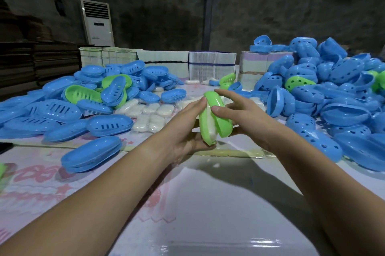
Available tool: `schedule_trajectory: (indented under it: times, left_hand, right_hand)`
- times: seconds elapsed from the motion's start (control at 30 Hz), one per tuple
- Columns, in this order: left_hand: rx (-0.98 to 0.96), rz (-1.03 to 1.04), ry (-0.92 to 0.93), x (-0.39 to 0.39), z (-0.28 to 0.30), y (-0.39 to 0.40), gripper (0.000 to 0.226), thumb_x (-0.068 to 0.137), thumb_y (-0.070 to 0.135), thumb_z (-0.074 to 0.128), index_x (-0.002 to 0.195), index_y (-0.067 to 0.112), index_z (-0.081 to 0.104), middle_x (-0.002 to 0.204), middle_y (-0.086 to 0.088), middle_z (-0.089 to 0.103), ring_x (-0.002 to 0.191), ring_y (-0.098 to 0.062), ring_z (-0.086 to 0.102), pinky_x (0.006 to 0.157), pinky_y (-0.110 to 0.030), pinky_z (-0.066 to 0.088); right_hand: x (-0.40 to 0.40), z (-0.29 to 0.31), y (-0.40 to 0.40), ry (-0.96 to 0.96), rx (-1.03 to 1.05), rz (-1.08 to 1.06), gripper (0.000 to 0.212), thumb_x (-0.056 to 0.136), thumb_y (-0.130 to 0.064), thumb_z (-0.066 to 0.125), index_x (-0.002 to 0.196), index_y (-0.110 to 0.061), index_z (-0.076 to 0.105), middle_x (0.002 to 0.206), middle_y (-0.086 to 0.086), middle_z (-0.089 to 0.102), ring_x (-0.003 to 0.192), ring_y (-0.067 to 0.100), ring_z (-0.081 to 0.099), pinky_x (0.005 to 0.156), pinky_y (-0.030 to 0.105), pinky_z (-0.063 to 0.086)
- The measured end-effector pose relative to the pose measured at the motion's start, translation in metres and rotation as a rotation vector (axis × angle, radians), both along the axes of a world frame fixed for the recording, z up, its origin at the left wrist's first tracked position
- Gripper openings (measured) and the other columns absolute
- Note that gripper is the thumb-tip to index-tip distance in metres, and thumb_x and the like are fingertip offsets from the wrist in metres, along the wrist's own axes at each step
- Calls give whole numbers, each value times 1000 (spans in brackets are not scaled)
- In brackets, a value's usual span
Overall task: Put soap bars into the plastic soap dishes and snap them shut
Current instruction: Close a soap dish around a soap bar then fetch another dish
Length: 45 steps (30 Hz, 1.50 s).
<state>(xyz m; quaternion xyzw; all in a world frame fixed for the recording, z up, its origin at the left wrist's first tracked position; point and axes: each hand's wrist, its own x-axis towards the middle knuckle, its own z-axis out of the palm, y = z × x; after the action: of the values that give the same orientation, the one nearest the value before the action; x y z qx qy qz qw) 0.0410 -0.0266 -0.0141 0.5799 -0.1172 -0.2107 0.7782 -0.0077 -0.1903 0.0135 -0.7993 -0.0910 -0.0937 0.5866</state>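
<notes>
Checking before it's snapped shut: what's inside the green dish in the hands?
A white soap bar shows in the gap of the green dish, held by the left hand and right hand. The two halves hide most of the bar, so its seating cannot be seen.

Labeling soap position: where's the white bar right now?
In the head view, centre frame: the white soap bar sits inside the half-open green soap dish, held above the table between the left hand and right hand.

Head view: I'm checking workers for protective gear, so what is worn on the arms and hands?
Nothing shows: the left hand and right hand have no gloves, rings or watch, and both forearms are without sleeves as far as the picture reaches.
</notes>
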Motion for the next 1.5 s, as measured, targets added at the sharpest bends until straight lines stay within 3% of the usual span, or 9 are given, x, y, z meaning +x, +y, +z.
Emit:
schedule_trajectory:
  times: [0.1, 0.27, 0.47, 0.67, 0.8, 0.93, 1.1, 1.23, 1.5]
  left_hand:
    - [-12, 29, -8, -2, 3, -1, 18, 95, 54, 62, 99, 41, 74, 101, -8, 73, 99, -39, 71, 82, -60, 59]
    - [-42, 31, -45, -2, 4, 1, 17, 97, 53, 60, 97, 43, 73, 90, -4, 78, 87, -35, 76, 73, -54, 62]
    - [-105, 58, -89, -7, 6, 1, 21, 97, 47, 60, 114, 36, 66, 111, -9, 74, 97, -33, 74, 68, -52, 62]
    - [-149, 46, -135, -5, 6, 2, 19, 98, 43, 60, 117, 38, 63, 96, -1, 79, 91, -23, 77, 71, -47, 63]
    - [-152, 28, -165, -4, 5, 3, 19, 95, 41, 64, 114, 42, 64, 97, 0, 79, 84, -21, 77, 67, -43, 61]
    - [-176, 34, -190, -2, 5, 4, 23, 93, 40, 67, 115, 42, 63, 95, 1, 79, 83, -21, 77, 65, -40, 61]
    - [-182, 8, -196, -1, 5, 7, 31, 92, 38, 69, 122, 41, 60, 96, 1, 79, 85, -22, 77, 66, -42, 61]
    - [-153, 15, -233, -1, 6, 8, 35, 90, 39, 70, 124, 41, 59, 96, 1, 79, 82, -20, 77, 64, -39, 60]
    - [-101, 12, -278, 0, 8, 9, 28, 92, 38, 69, 119, 40, 61, 91, 5, 79, 77, -18, 77, 61, -36, 60]
  right_hand:
    - [-1, 1, -1, 1, 2, 1, 47, 87, -33, 73, 130, -46, 57, 109, 8, 67, 85, 19, 74, 74, 38, 62]
    - [-2, -1, 6, -18, 13, -5, 48, 87, -34, 74, 128, -48, 55, 115, 10, 59, 84, 19, 74, 70, 35, 62]
    - [-2, -7, 14, -78, 37, -29, 54, 84, -31, 77, 132, -44, 55, 118, 9, 58, 89, 17, 72, 67, 32, 60]
    - [0, -9, 14, -121, 34, -56, 56, 81, -36, 80, 130, -49, 55, 118, 8, 57, 98, 19, 69, 71, 36, 62]
    - [1, -12, 14, -192, -52, -106, 58, 77, -44, 81, 127, -56, 53, 115, -5, 57, 106, 16, 64, 81, 43, 61]
    - [2, -13, 18, -240, -96, -158, 66, 64, -61, 76, 124, -63, 50, 110, -18, 57, 101, 11, 64, 86, 42, 59]
    - [1, -14, 18, -257, -120, -163, 69, 62, -65, 74, 126, -64, 47, 112, -21, 57, 99, 9, 64, 85, 39, 59]
    - [1, -15, 18, -248, -91, -148, 68, 64, -62, 76, 126, -63, 48, 111, -18, 56, 101, 13, 65, 86, 44, 59]
    - [1, -15, 15, -229, -12, -66, 62, 79, -35, 81, 131, -52, 52, 124, -5, 55, 115, 22, 61, 91, 48, 56]
